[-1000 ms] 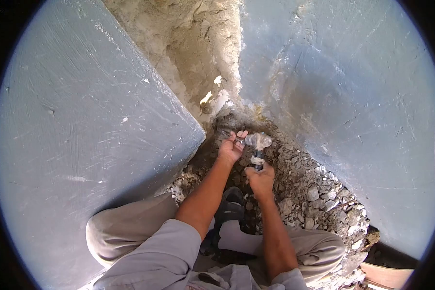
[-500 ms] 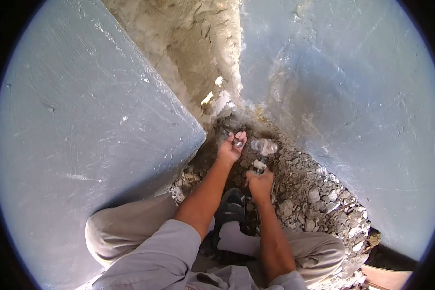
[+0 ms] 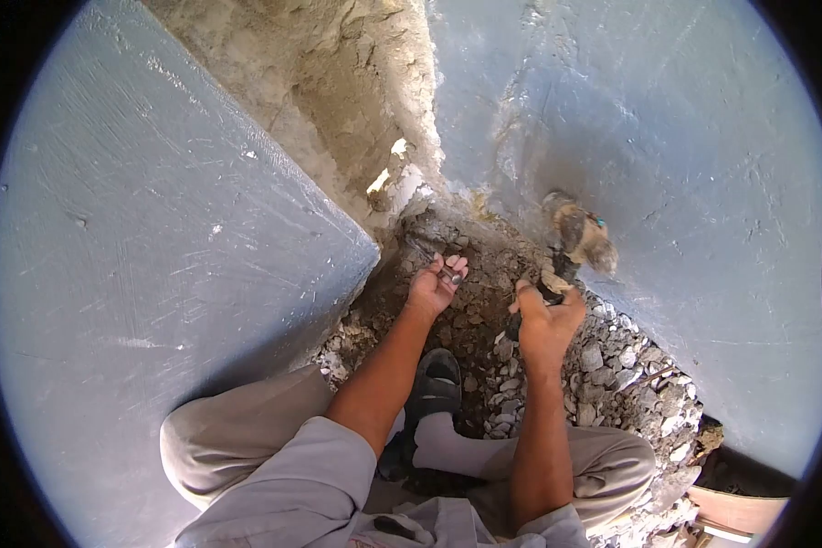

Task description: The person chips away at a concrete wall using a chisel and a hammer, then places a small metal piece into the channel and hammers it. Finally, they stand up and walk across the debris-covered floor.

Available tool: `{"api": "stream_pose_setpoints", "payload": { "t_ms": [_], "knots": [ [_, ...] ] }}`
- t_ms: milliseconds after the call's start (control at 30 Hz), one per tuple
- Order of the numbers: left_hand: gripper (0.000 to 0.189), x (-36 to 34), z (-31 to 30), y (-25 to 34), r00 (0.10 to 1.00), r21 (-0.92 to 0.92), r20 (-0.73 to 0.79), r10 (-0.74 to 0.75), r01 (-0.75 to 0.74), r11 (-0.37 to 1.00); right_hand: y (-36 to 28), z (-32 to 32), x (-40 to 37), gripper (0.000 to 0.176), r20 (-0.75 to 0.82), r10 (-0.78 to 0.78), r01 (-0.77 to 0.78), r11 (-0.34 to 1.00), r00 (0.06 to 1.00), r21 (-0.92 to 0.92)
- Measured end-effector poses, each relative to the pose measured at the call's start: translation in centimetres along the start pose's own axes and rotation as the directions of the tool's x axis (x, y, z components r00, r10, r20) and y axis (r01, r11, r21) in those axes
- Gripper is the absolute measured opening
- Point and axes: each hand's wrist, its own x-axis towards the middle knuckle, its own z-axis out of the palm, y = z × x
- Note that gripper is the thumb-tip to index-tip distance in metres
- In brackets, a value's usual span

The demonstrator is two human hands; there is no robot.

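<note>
My left hand [image 3: 434,290] is closed around a metal chisel [image 3: 420,245], whose shaft points up and left into the broken corner. Its rounded butt end shows at the fingers. To the right, my right hand [image 3: 548,331] grips the dark handle of a hammer [image 3: 580,236]. The hammer's thick, dusty head is raised beside the right grey wall, apart from the chisel. Loose rubble [image 3: 603,361] lies below and around both hands.
Smooth grey walls stand at left [image 3: 164,237] and right [image 3: 703,183]. Between them is a rough, broken-out strip of masonry [image 3: 338,82]. My sandalled foot [image 3: 437,384] rests in the dirt between my bent legs. A curved tan rim [image 3: 740,511] shows at lower right.
My right hand has swung the hammer up and to the right, away from the chisel. The left hand stays nearly in place on the chisel. The view has shifted slightly.
</note>
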Motion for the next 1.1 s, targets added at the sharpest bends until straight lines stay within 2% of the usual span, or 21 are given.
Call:
{"api": "stream_pose_setpoints", "payload": {
  "t_ms": [33, 100, 133, 233, 333, 433, 467, 567, 633, 700, 733, 833, 867, 967, 1000, 1100],
  "knots": [
    [0.015, -0.3, 0.5, -0.1, 0.999, 0.009, -0.031, 0.021, -0.021, 1.000, 0.4, -0.1, 0.0, 0.026, 0.009, 0.005, -0.005, 1.000, 1.000, -0.009],
    [0.017, -0.6, 1.2, 1.0, 0.998, 0.007, 0.036, 0.049, -0.049, 0.999, 0.9, 0.0, 0.0, 0.030, 0.034, 0.014, -0.013, 0.999, 0.999, -0.033],
    [0.018, -0.6, 1.2, 1.6, 0.996, 0.002, 0.066, 0.066, -0.066, 0.998, 0.9, 0.4, 0.0, 0.014, -0.023, -0.076, 0.076, 0.997, 0.997, -0.013],
    [0.021, 0.1, 1.6, 2.2, 0.991, -0.033, 0.118, 0.065, -0.062, 0.998, 0.2, 0.4, -0.4, 0.028, 0.066, -0.187, 0.191, 0.979, 0.980, -0.065],
    [0.023, -0.2, 2.1, 2.0, 0.993, -0.047, 0.094, 0.069, -0.065, 0.997, 0.5, 1.4, -1.1, 0.027, -0.051, -0.318, 0.314, 0.947, 0.947, -0.074],
    [0.021, -0.6, 2.8, 2.3, 0.989, -0.088, 0.112, 0.091, -0.081, 0.993, -0.4, 2.0, -1.6, 0.027, 0.001, -0.348, 0.348, 0.936, 0.937, -0.054],
    [0.021, -0.6, 3.2, 2.3, 0.992, -0.078, 0.071, 0.100, -0.094, 0.992, -0.9, 2.4, -1.8, 0.021, -0.015, -0.323, 0.321, 0.944, 0.946, -0.077],
    [0.020, -0.6, 4.4, 2.4, 0.995, -0.025, -0.007, 0.103, -0.103, 0.994, 1.7, 1.7, -1.1, 0.014, 0.089, -0.429, 0.438, 0.871, 0.899, -0.224],
    [0.020, -0.7, 4.3, 2.4, 0.997, 0.015, -0.019, 0.076, -0.076, 0.997, -0.4, 2.4, -1.8, 0.011, 0.105, -0.242, 0.255, 0.957, 0.965, -0.136],
    [0.018, -1.8, 4.3, 1.6, 0.996, 0.047, -0.024, 0.081, -0.079, 0.996, -1.4, 2.6, -2.0, 0.011, 0.140, -0.071, 0.080, 0.995, 0.988, -0.054],
    [0.017, -2.4, 4.5, 1.0, 0.996, 0.063, -0.027, 0.084, -0.082, 0.995, -1.7, 2.2, -1.7, 0.013, 0.164, -0.129, 0.146, 0.985, 0.978, -0.091],
    [0.016, -4.2, 4.9, -1.7, 0.995, 0.002, -0.084, 0.045, -0.045, 0.999, -3.9, 1.4, -1.2, 0.017, 0.099, -0.259, 0.266, 0.962, 0.961, -0.065],
    [0.020, -4.6, 4.9, -2.5, 0.998, 0.021, -0.052, 0.038, -0.037, 0.999, -5.3, 1.2, -1.4, 0.020, 0.084, -0.237, 0.236, 0.972, 0.968, 0.016],
    [0.023, -6.0, 5.4, -4.2, 0.998, 0.159, 0.012, 0.061, -0.062, 0.985, -7.6, -0.8, -1.3, 0.017, 0.046, -0.198, 0.199, 0.980, 0.979, -0.027],
    [0.022, -6.9, 6.0, -4.6, 0.998, 0.149, -0.019, 0.062, -0.059, 0.987, -8.0, -1.7, -1.5, 0.023, 0.086, -0.213, 0.220, 0.972, 0.973, -0.079],
    [0.021, -8.5, 7.1, -4.9, 0.998, 0.186, 0.008, 0.067, -0.067, 0.980, -9.2, -3.2, -3.2, 0.023, 0.058, -0.130, 0.134, 0.989, 0.990, -0.059]
  ]
}}
